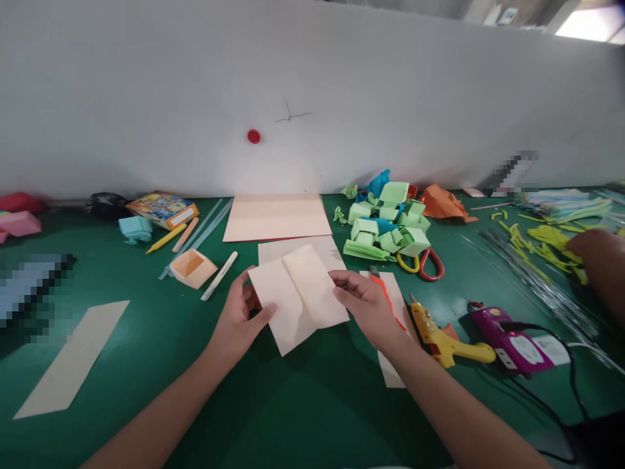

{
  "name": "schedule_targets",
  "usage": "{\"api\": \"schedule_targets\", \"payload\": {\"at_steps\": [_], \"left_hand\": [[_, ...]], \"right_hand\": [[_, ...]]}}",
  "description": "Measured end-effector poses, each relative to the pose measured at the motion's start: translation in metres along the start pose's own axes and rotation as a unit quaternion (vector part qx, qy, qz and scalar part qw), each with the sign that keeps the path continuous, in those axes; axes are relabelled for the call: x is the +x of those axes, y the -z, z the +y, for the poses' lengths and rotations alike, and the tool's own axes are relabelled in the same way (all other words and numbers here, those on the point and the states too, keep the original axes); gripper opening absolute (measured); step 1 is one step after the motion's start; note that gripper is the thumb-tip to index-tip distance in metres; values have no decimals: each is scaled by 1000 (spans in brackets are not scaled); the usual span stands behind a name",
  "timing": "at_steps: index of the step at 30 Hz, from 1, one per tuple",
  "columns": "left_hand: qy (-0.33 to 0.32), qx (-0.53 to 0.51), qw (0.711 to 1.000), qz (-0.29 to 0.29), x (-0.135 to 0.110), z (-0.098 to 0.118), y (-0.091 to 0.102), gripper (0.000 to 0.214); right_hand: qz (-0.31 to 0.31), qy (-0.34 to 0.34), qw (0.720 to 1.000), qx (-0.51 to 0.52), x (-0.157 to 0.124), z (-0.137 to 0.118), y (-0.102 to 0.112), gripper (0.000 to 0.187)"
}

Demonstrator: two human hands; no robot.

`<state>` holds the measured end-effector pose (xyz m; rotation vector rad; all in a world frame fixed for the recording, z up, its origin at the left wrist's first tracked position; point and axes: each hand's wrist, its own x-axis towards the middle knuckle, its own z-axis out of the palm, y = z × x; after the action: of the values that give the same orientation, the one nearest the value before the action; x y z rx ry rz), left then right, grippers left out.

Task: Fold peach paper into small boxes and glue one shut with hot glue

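Between my two hands I see a cream sheet of paper (278, 303) with a fold line down its middle, raised a little above the green table. My left hand (241, 312) pinches its left edge, thumb on top and fingers behind. At the right edge, my right hand (364, 303) grips the paper with thumb and fingertips. Behind it lies another pale sheet (322, 247), partly covered. A peach folded paper box (193, 268) and a white pen (219, 276) are left of my left hand. Beneath my right forearm rests a cream paper strip (390, 365).
A yellow glue gun (446, 342) and a purple power strip (512, 342) with cables lie right. Green folded paper pieces (390, 221) and scissors (431, 266) are behind. Another person's hand (598, 260) is far right. Peach sheets (278, 218) lie by the white partition (195, 85).
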<state>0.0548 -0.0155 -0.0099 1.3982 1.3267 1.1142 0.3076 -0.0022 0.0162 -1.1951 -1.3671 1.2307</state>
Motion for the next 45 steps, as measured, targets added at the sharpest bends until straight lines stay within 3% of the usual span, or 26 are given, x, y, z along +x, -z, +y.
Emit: {"api": "schedule_targets", "payload": {"at_steps": [3, 8, 13, 18, 20, 23, 26, 31, 36, 38, 45], "left_hand": [[53, -71, 996, -20, 0, 9, -2, 74], [53, 5, 996, -78, -4, 24, -2, 48], [18, 166, 985, -30, -4, 18, 5, 34], [-13, 246, 969, 0, 3, 15, 14, 27], [-43, 256, 966, -7, 6, 13, 18, 24], [-109, 263, 958, -32, 10, 10, 25, 28], [-189, 284, 939, -29, 7, 12, 29, 39], [-320, 292, 901, 6, -13, 32, 23, 39], [-344, 438, 830, -44, -21, 38, 13, 52], [-340, 478, 807, -63, -18, 32, 11, 45], [-349, 523, 763, -150, -10, 14, 9, 40]], "right_hand": [[-19, -30, 999, 2, 1, 2, -2, 39], [5, -19, 992, -125, -2, -3, 0, 40], [3, -7, 982, -191, -1, -5, 4, 16], [9, 2, 981, -194, 2, 0, 7, 13], [-5, 28, 977, -213, 1, 1, 8, 14], [-32, 135, 954, -265, -1, 2, 10, 26], [-62, 213, 927, -302, -2, 3, 11, 34], [-56, 220, 922, -315, -3, 7, 8, 40], [-27, 237, 915, -325, -1, 9, 7, 33], [-28, 242, 912, -329, 0, 10, 7, 33], [-84, 246, 893, -366, 2, 15, 10, 42]]}}
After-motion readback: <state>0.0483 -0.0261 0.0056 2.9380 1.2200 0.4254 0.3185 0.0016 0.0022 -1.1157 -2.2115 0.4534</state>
